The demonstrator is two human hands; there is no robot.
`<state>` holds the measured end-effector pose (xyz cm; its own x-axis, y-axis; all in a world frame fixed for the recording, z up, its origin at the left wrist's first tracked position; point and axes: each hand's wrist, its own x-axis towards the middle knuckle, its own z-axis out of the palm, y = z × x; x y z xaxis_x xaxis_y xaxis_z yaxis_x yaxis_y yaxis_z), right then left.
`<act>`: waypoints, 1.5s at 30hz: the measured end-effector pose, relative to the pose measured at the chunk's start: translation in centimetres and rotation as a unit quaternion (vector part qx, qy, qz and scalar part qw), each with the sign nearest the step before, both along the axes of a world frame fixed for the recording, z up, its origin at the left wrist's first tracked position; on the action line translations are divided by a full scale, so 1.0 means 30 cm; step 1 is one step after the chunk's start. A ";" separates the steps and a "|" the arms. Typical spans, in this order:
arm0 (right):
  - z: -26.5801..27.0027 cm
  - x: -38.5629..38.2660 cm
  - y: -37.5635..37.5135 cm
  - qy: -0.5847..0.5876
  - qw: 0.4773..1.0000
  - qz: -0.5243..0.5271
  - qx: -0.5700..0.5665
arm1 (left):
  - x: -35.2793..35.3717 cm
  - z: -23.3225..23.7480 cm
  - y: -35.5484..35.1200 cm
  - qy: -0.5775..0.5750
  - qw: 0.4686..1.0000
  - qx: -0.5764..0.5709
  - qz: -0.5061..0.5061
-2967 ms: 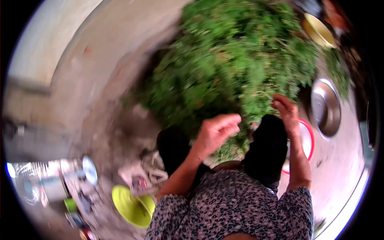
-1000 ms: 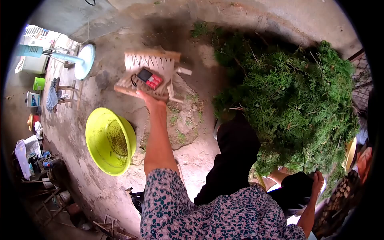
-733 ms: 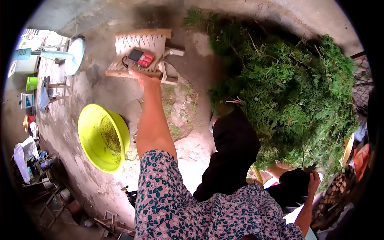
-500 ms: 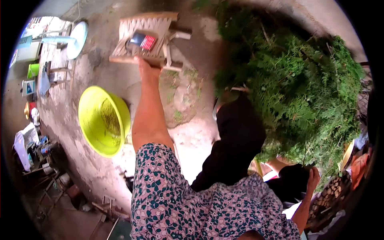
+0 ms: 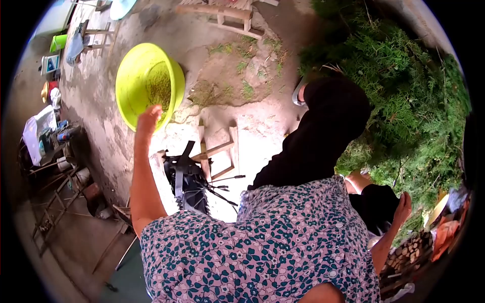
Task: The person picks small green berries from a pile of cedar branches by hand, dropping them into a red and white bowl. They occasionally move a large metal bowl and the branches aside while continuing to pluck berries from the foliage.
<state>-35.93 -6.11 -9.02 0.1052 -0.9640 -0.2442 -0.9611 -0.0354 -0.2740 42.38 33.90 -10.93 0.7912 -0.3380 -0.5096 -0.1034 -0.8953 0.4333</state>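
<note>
"Basin (image 5: pixel 130 76) on the floor (image 5: pixel 96 101), yellow-green, off to the left in the head view, and the left hand (image 5: pixel 149 118) is right at its near rim!"

"Gripping it?"

"Can't call that one. The hand overlaps the rim, its fingers look bunched and a touch blurred, and I can't tell whether they pinch the edge or hang in front of it."

"What's inside?"

"Fine dark bits (image 5: pixel 159 87), scattered over the bottom. For a clean hold, I'd say thumb over the rim, fingers well round the outside, and keep it level. At arm's length, one-handed, it could tip and spill."

"And the right hand (image 5: pixel 404 206)?"

"By the right knee (image 5: pixel 376 199), close to the green branches (image 5: pixel 404 101), seen edge-on. Fingers look straight and close together; no telling whether they hold anything."

"Anything to mind?"

"Yes, a wooden frame (image 5: pixel 217 149) between basin and body, with a black bundle (image 5: pixel 187 184) beside it, thin rods (image 5: pixel 240 177) poking out. Best keep the forearm (image 5: pixel 141 177) clear of those. Wooden stool (image 5: pixel 214 10) beyond, cut off by the top edge."
</note>
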 end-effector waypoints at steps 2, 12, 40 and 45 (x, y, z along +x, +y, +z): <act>0.014 0.023 0.019 -0.006 1.000 -0.004 -0.017 | -0.104 -0.007 0.081 -0.020 0.984 0.073 -0.159; 0.041 -0.008 0.083 -0.032 0.998 -0.012 -0.054 | -0.499 -0.078 -0.004 0.098 0.979 0.001 -0.177; 0.021 -0.026 0.071 0.017 1.000 0.017 0.005 | -0.293 -0.084 0.460 0.058 0.949 0.049 0.305; 0.018 -0.021 0.072 0.011 1.000 0.014 -0.002 | -0.265 -0.191 0.471 0.042 0.950 -0.049 0.305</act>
<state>-36.55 -3.94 -8.47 0.1264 -0.9618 -0.2429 -0.9655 -0.0631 -0.2527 34.43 48.04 -16.67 0.8125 0.1214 -0.5702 0.4610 -0.7325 0.5009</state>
